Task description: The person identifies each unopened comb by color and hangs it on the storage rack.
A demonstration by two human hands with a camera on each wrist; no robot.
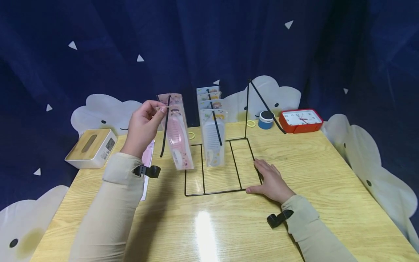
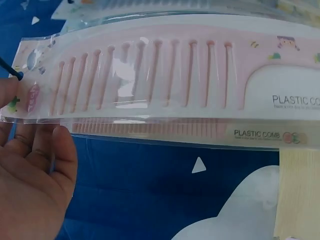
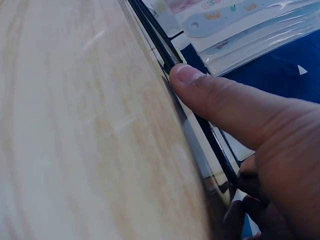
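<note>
My left hand (image 1: pixel 142 125) pinches the top end of a packaged pink comb (image 2: pixel 145 75) at the tip of its card, where a black hook passes through. Behind it on the same left hook hangs another packaged pink comb (image 2: pixel 150 128). Several packaged blue combs (image 1: pixel 213 134) hang on the middle hook of the black wire rack (image 1: pixel 222 192). The right hook has no pack on it. At the rack's right front corner, my right hand (image 1: pixel 271 183) holds the base wire, thumb (image 3: pixel 200 85) along the front bar and fingers at the side bar.
A pink pack (image 1: pixel 148 156) lies on the table (image 1: pixel 163 225) under my left wrist. At left stands a tissue box (image 1: pixel 88 149) with a wooden lid. Behind the rack are a blue jar (image 1: pixel 265 120), a red clock (image 1: pixel 301 120) and yellow rings (image 1: pixel 251 123). A dark blue curtain hangs behind.
</note>
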